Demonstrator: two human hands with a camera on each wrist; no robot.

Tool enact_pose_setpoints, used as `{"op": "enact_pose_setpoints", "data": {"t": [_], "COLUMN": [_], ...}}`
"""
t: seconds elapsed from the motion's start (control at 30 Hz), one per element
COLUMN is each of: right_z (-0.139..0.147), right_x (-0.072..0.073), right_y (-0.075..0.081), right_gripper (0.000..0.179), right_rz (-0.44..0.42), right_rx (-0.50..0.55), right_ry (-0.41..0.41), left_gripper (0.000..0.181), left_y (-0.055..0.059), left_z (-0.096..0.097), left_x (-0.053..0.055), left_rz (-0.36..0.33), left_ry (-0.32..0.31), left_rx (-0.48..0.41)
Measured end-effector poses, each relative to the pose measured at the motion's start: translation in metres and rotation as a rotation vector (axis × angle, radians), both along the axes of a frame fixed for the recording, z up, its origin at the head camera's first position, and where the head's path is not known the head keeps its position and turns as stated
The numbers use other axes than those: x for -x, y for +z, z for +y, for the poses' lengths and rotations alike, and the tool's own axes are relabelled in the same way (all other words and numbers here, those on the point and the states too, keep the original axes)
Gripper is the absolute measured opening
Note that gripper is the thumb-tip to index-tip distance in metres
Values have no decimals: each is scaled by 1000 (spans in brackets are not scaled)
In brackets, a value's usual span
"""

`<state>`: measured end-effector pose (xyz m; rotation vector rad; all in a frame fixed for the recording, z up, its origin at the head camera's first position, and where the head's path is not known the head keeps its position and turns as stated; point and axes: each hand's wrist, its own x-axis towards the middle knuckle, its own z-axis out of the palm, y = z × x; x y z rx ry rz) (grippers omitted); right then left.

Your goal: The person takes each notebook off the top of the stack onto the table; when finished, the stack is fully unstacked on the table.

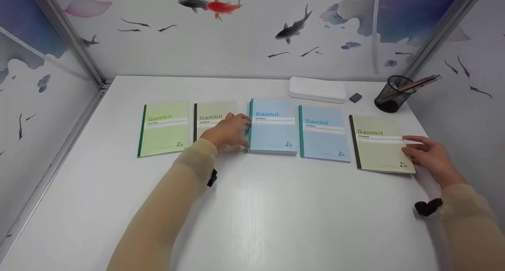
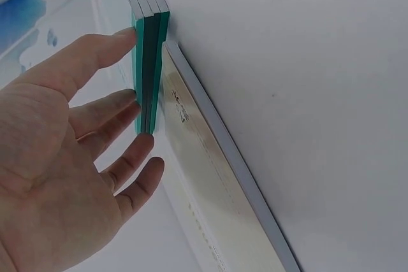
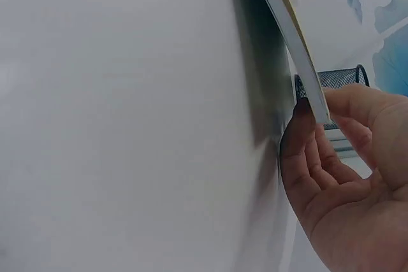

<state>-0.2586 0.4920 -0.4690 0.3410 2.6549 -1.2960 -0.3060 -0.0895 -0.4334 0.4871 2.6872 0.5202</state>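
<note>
My left hand (image 1: 229, 129) reaches over a beige notebook (image 1: 211, 110), its fingertips against the green spines (image 2: 149, 71) of a stack of blue-covered notebooks (image 1: 272, 136). In the left wrist view those fingers are extended and not wrapped around the stack. At the right, my right hand (image 1: 432, 160) pinches the right edge of another beige notebook (image 1: 375, 154) with a dark spine. The right wrist view shows that notebook's edge (image 3: 294, 42) raised off the table, between thumb and fingers. Between the stack and this notebook lies a single blue notebook (image 1: 324, 139).
A light green notebook (image 1: 163, 131) lies at the row's left end. Behind the row are a white case (image 1: 317, 90), a dark eraser (image 1: 355, 98) and a black mesh cup (image 1: 390, 99) with pencils. Printed panels border the white table (image 1: 276, 215) at the back and sides.
</note>
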Motion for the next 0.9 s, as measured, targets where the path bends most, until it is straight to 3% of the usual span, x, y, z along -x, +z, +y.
{"op": "enact_pose_setpoints", "data": {"t": [0.13,0.23,0.73,0.9], "right_z": [-8,-12,-23,-35], "right_x": [3,5,1,4], "right_y": [4,7,10,10], "right_gripper": [76,79,68,63], "right_rz": [17,12,-34,25], "right_rx": [-190,-263,-395,-436], "right_ry": [84,124,164,171], "left_gripper": [76,76,75,75], "left_y": [0,0,-2,1], "left_z": [0,-1,1,2], "left_x": [-1,-2,-1,-1], "left_rz": [20,24,26,7], "left_ry": [-1,-2,-10,2], "left_rx": [27,38,34,19]}}
